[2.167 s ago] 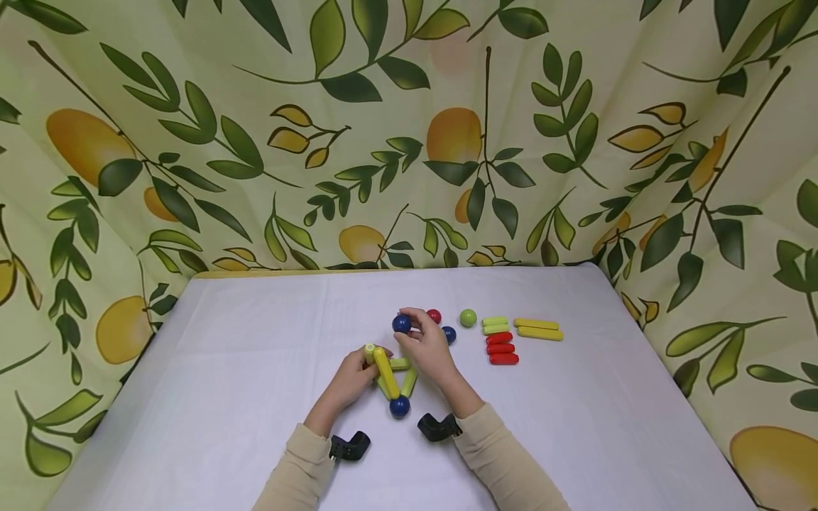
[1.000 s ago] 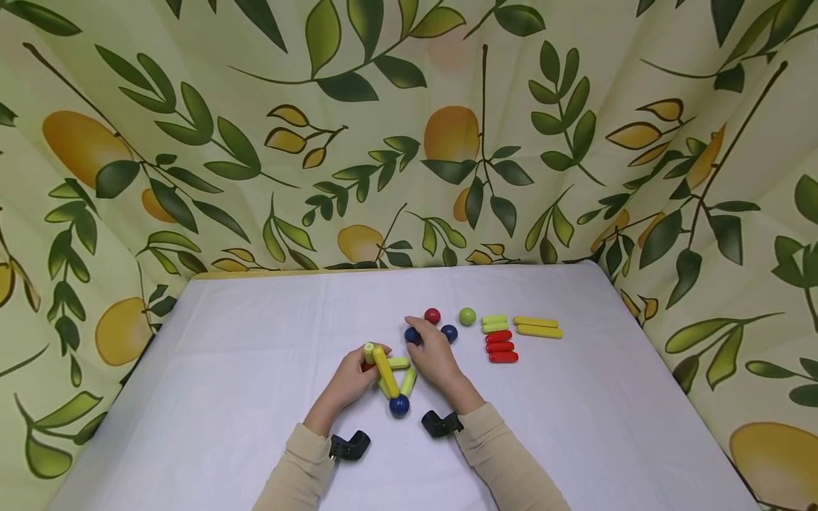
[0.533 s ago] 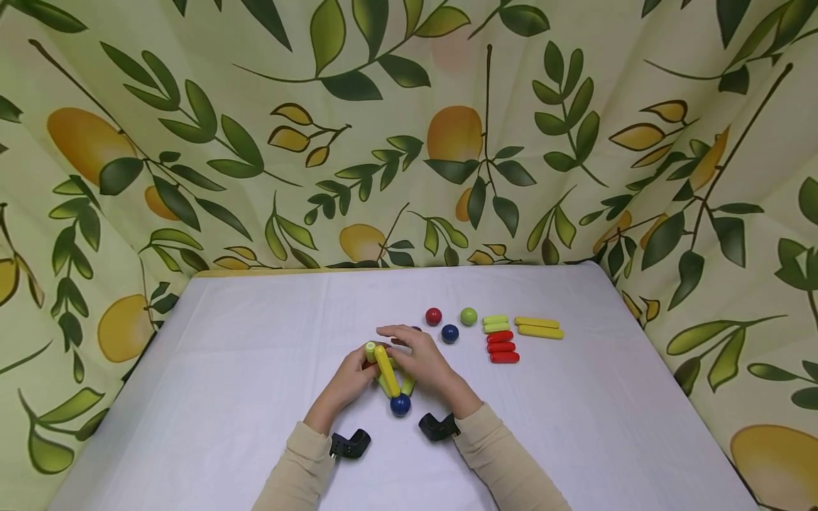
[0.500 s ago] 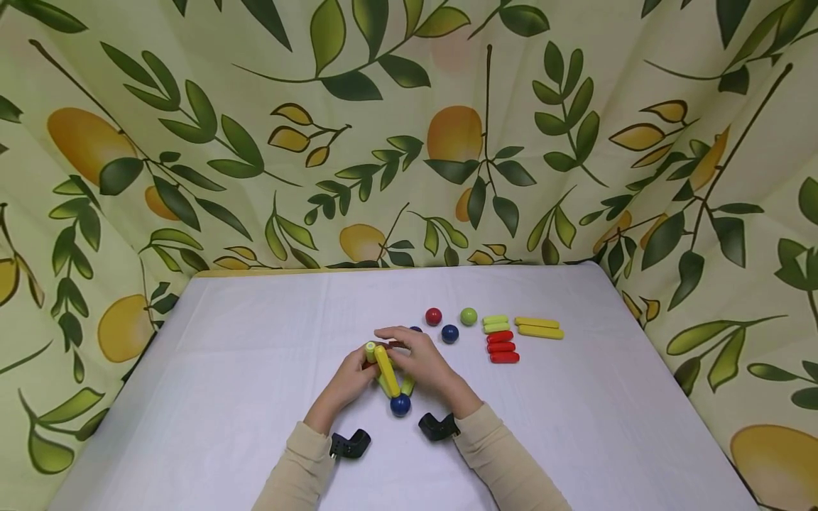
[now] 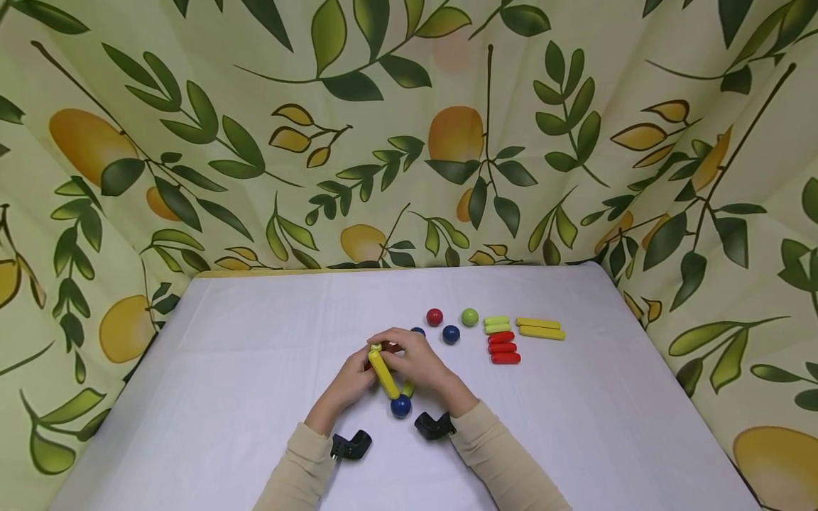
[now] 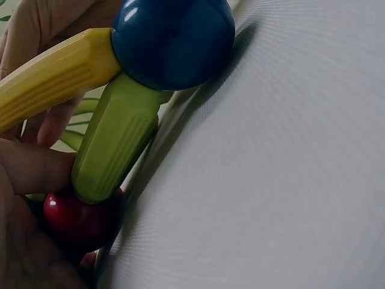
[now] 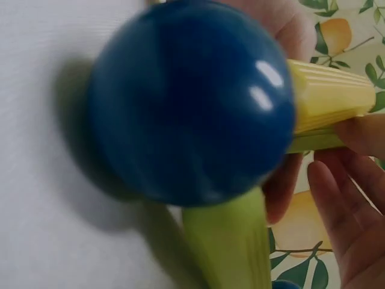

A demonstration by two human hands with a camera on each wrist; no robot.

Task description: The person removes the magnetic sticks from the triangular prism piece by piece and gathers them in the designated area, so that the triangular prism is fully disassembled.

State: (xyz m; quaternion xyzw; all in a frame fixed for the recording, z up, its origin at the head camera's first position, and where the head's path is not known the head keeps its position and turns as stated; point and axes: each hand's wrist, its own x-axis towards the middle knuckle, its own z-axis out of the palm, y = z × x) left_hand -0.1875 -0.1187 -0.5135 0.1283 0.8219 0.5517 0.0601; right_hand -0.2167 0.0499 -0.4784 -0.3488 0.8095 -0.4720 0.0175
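In the head view, my left hand (image 5: 351,382) holds a built frame of sticks and balls at its left corner. The left wrist view shows that hand's fingers round a red ball (image 6: 81,220) and the end of a green stick (image 6: 114,141). A blue ball (image 5: 400,406) forms the near corner, resting on the table. From it a yellow stick (image 5: 384,375) slants up and left. My right hand (image 5: 418,360) reaches over the frame, its thumb and fingers pinching the yellow stick's upper end beside an upright green stick's tip (image 5: 375,348). The far side is hidden behind the right hand.
Beyond the right hand lie a blue ball (image 5: 418,331), another blue ball (image 5: 451,334), a red ball (image 5: 434,317) and a green ball (image 5: 469,317). Further right are short green sticks (image 5: 496,325), red sticks (image 5: 503,348) and long yellow sticks (image 5: 540,328). A patterned curtain (image 5: 409,142) hangs behind.
My right hand has set its blue ball down behind the frame and come left to the yellow stick. That stick's upper end has shifted left toward the upright green stick. The left hand stays put.
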